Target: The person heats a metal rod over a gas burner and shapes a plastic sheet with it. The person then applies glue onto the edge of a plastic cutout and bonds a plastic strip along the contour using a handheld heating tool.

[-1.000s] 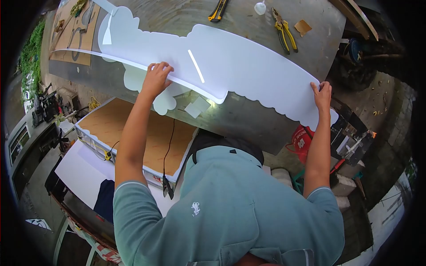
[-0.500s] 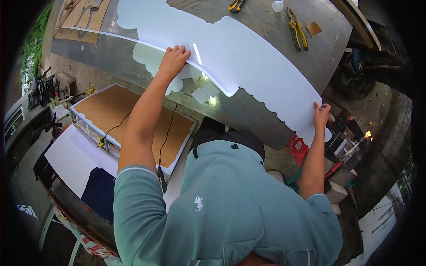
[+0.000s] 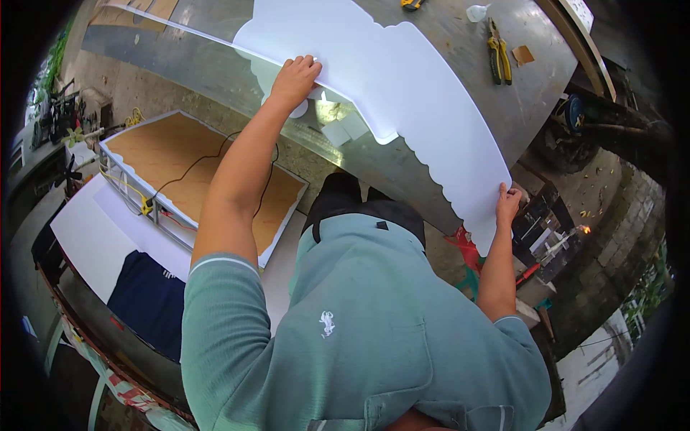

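Metal worktable [image 3: 535, 104] extends beneath and beyond both hands. White scalloped panel [image 3: 431, 86] spans the hands, its right end overhanging the table. Narrow white strip [image 3: 205, 34] runs outward from the left hand; whether it is joined to the panel cannot be told. Left hand [image 3: 295, 80]: fingers curled over the panel's near edge. Right hand [image 3: 508, 205]: pinched on its right end. Combination pliers [image 3: 497, 57] lie beyond the right hand. Small flame [image 3: 586, 230] stands right of it. CAUTION: uneven lifting could crease the panel; a rightward swing could scorch it.
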